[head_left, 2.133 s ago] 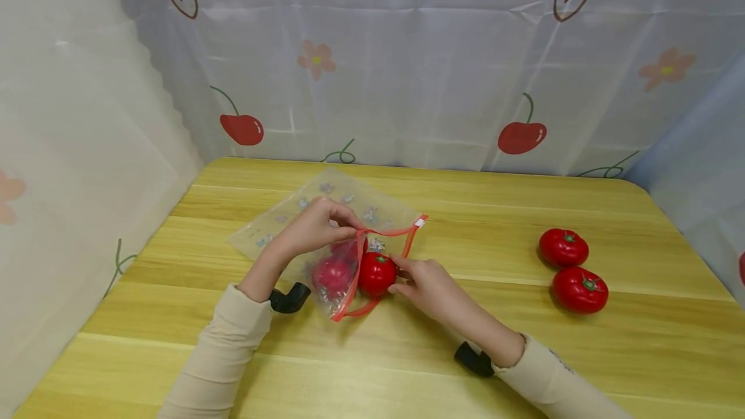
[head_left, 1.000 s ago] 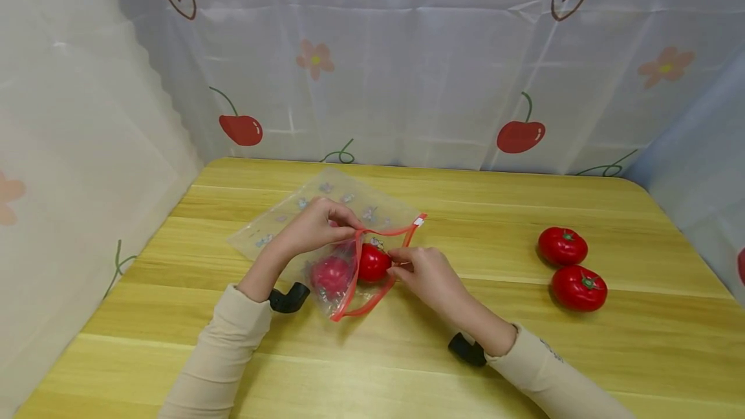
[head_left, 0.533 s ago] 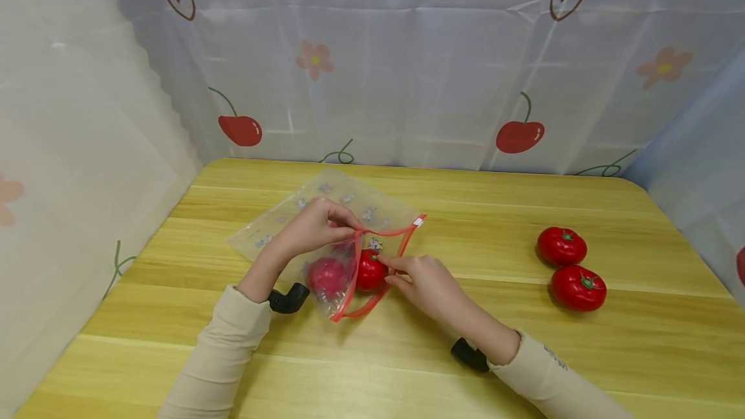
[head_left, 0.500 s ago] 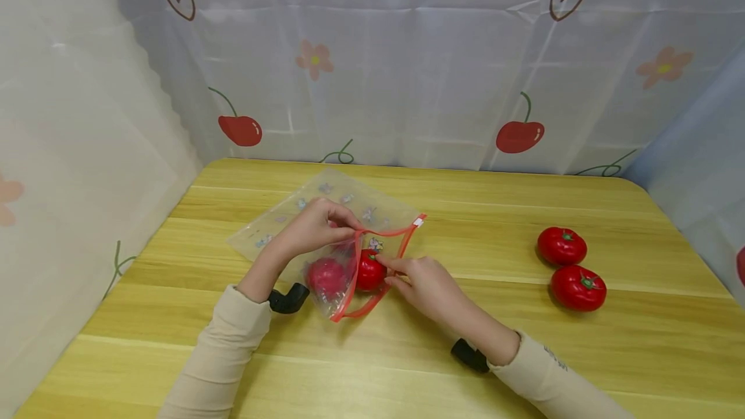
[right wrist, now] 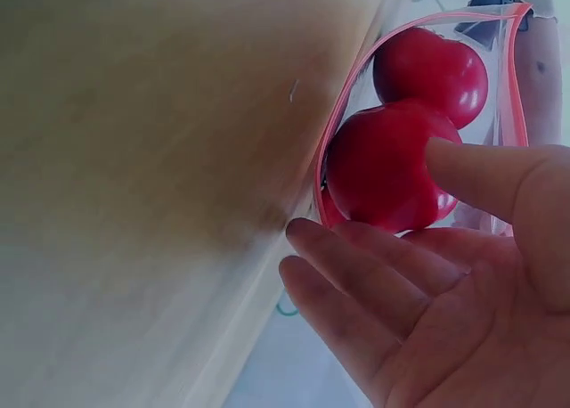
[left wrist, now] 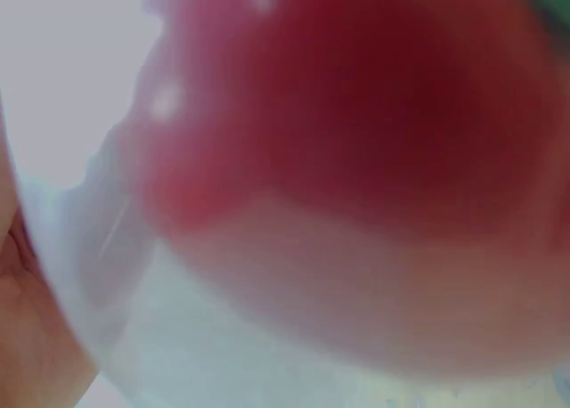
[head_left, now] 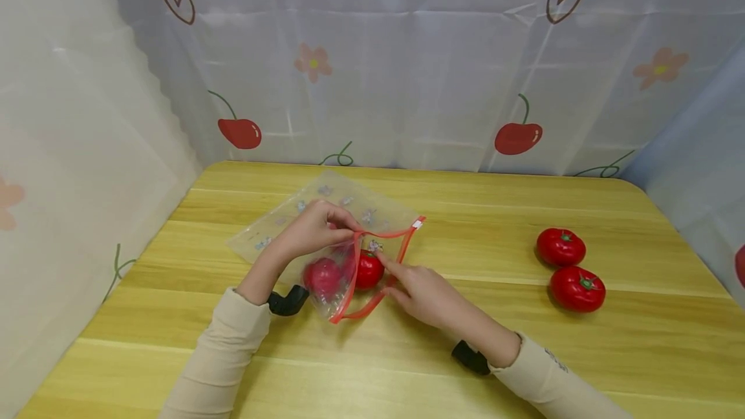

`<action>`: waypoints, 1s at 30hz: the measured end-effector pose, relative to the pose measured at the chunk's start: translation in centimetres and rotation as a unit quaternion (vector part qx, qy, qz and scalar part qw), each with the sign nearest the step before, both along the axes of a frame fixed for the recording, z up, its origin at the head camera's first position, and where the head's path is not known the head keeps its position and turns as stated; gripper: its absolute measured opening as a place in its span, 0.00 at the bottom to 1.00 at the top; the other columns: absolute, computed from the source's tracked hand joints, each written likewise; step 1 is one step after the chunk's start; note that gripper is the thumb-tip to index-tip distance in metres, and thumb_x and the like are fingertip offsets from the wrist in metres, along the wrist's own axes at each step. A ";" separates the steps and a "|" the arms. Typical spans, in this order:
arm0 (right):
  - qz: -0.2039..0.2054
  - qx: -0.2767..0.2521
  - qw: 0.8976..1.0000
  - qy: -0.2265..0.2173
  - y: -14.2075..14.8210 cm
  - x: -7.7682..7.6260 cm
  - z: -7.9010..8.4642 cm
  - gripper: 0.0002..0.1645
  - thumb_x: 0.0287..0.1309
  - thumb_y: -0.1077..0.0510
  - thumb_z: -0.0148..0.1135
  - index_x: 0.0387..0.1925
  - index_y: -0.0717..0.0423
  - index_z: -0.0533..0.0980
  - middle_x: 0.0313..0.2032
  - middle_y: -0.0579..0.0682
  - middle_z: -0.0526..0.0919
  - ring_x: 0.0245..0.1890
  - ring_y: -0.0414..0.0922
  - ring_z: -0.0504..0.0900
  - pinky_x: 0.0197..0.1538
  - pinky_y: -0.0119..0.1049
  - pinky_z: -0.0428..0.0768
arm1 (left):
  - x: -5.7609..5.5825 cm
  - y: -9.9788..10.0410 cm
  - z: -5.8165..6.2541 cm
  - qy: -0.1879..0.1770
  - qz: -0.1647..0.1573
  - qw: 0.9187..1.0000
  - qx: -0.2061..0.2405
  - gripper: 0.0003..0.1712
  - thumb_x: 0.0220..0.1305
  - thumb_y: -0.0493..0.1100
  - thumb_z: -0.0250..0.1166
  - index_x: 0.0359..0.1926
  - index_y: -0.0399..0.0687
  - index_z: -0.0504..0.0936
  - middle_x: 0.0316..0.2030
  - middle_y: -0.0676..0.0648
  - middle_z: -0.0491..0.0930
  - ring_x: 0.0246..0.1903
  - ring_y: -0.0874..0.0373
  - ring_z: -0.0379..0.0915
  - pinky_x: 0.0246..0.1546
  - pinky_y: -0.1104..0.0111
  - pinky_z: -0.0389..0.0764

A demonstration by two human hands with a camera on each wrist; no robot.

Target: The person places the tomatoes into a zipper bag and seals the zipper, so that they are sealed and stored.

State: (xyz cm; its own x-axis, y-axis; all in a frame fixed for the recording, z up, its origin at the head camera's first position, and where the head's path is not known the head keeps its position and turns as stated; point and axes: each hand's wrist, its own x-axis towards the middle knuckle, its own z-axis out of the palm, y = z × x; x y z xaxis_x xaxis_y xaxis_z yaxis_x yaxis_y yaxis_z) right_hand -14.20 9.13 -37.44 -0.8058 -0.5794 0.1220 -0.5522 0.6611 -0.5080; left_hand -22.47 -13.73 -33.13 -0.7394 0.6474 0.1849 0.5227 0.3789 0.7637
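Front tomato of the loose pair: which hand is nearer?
Right. Right hand is left of the front tomato, at the mouth of the zip bag; left hand is farther left, pinching its red rim.

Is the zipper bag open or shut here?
Open: the zipper bag has its red zipper strips spread apart, with a tomato visible between them.

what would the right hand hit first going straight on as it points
Most likely the tomato just inside the open bag; the fingers seem to touch it, though depth is unclear.
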 end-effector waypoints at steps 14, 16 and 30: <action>-0.028 -0.021 0.999 -0.007 0.8 0.2 0.0 0.36 0.57 0.60 0.64 0.65 0.64 0.63 0.51 0.59 0.78 0.48 0.49 0.79 0.48 0.42 0.76 | 0.2 -0.1 0.0 -0.006 0.003 1.000 0.000 0.05 0.58 0.30 0.64 0.34 0.37 0.86 0.32 0.47 0.83 0.27 0.58 0.76 0.28 0.67 0.78; -0.034 -0.023 0.999 -0.007 0.7 0.1 0.0 0.35 0.56 0.61 0.65 0.64 0.65 0.64 0.50 0.58 0.79 0.46 0.48 0.80 0.46 0.40 0.77 | 0.2 -0.1 0.0 -0.005 0.003 1.000 -0.001 0.05 0.58 0.30 0.64 0.34 0.37 0.86 0.32 0.47 0.83 0.27 0.59 0.76 0.28 0.67 0.79; -0.058 -0.018 0.998 0.022 -0.7 -0.6 0.5 0.30 0.54 0.59 0.67 0.60 0.55 0.73 0.26 0.45 0.80 0.20 0.38 0.70 0.25 0.29 0.72 | 0.0 0.0 0.0 -0.002 0.002 1.000 -0.001 0.05 0.58 0.30 0.64 0.35 0.36 0.86 0.33 0.47 0.83 0.28 0.59 0.77 0.30 0.68 0.79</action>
State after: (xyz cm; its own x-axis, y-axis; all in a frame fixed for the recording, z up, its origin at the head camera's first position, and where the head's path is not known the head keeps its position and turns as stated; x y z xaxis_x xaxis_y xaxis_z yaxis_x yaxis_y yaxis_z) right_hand -14.75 8.40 -36.97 -0.8607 -0.4771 0.1776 -0.4952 0.7039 -0.5092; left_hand -22.51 -13.73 -33.17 -0.7422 0.6452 0.1810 0.5189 0.3825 0.7645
